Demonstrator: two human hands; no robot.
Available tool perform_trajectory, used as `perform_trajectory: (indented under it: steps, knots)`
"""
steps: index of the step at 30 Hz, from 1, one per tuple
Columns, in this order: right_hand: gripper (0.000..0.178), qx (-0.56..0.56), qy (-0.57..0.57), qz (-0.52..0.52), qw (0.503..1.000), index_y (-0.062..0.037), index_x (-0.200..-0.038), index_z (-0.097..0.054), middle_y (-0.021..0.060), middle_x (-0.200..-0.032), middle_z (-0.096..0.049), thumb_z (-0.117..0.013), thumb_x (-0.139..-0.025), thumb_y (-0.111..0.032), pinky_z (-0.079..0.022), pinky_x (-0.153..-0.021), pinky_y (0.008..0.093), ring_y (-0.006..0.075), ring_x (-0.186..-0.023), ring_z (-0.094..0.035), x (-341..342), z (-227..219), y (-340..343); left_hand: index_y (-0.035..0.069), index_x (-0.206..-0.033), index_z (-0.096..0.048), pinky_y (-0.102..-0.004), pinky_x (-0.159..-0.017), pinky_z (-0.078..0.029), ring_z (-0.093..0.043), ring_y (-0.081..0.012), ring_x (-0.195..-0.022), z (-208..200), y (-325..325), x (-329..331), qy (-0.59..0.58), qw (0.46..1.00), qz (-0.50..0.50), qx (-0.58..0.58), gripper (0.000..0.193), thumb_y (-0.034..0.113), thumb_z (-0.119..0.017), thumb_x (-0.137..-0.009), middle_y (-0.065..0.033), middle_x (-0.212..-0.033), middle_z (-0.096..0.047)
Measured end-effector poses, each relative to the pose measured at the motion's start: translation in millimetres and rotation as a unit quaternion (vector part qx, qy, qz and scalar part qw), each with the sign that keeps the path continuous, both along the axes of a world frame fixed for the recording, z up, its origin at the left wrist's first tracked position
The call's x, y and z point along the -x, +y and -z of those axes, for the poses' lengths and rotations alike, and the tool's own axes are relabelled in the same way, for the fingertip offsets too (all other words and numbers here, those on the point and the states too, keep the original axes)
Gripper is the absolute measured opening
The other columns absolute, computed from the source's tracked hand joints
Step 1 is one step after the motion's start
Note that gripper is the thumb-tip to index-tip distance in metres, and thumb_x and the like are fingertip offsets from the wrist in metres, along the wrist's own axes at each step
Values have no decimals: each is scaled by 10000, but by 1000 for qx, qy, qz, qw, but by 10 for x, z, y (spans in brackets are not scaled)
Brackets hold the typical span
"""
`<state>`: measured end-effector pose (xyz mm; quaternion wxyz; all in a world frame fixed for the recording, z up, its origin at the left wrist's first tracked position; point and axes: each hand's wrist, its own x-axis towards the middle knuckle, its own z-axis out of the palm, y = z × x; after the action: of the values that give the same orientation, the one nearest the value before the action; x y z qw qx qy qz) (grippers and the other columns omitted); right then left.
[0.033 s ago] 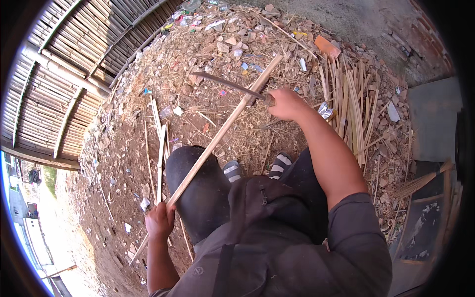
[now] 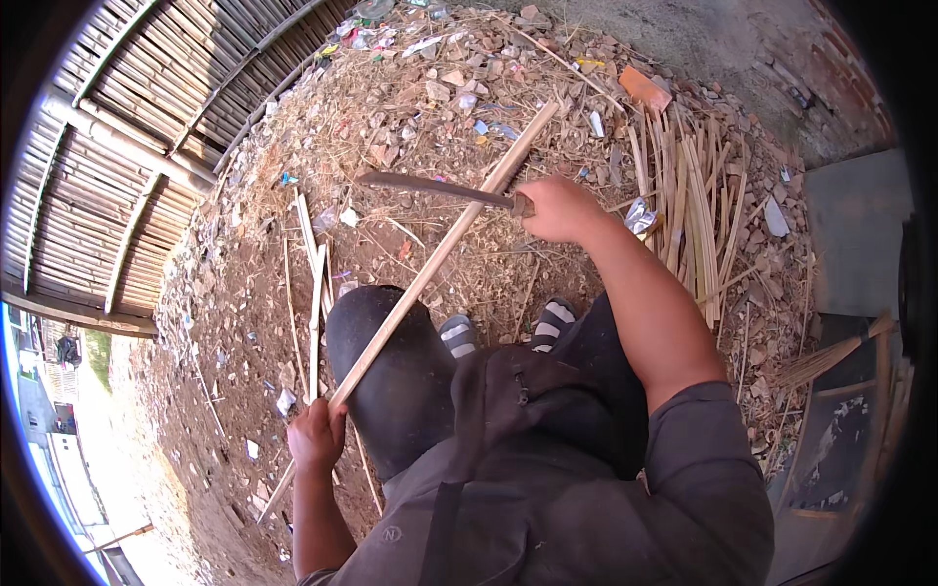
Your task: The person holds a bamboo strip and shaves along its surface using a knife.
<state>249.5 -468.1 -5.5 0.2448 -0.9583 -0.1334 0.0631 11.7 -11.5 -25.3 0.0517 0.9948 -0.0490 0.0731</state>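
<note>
A long pale split-bamboo strip point(image 2: 420, 285) slants across my left knee, its far end out over the littered ground. My left hand point(image 2: 318, 436) is closed around its near end. In my right hand point(image 2: 561, 209) is the handle of a machete point(image 2: 430, 185), whose long dark blade points left. The blade crosses the strip towards its far end; whether it touches the strip I cannot tell.
On the right lies a pile of split strips point(image 2: 696, 200), with an orange brick piece point(image 2: 645, 90) beyond it. More loose strips point(image 2: 317, 303) rest by my left knee. A bamboo-slat wall point(image 2: 127, 142) stands at far left, and rubble covers the ground.
My right hand has come slightly nearer and to the left. The machete has slid nearer along the strip, its tip dropping lower and farther left. My left hand and the strip have hardly moved.
</note>
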Motion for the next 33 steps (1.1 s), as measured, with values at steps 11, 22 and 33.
perform_trajectory:
  steps: [11,22,33]
  knots:
    - [372,-105,-3,156,982,0,-981,-662,174,-857,-680,-763,-760,-281,-506,-739,417,324,-789,-656,-160,183,-527,84,-952,-575,-518,-541,-492,-641,-431,-630,-159,-58,41,59,998,-21,14,333,405,-657,-922,-185,-691,-634]
    - [246,14,-53,-48,997,-137,-951,-684,130,-843,-690,-750,-769,-289,-529,-745,481,348,-857,-681,111,-37,-9,43,-911,-639,-468,-548,-464,-628,-410,-613,-399,-412,35,112,984,-68,122,236,278,-653,-937,-186,-674,-636]
    - [273,-1,12,-37,999,-101,-914,-670,136,-815,-678,-746,-780,-327,-516,-719,474,353,-831,-673,137,-167,-29,0,-824,-578,-487,-592,-431,-587,-419,-658,-366,-304,33,152,977,-70,134,286,250,-627,-955,-211,-705,-591]
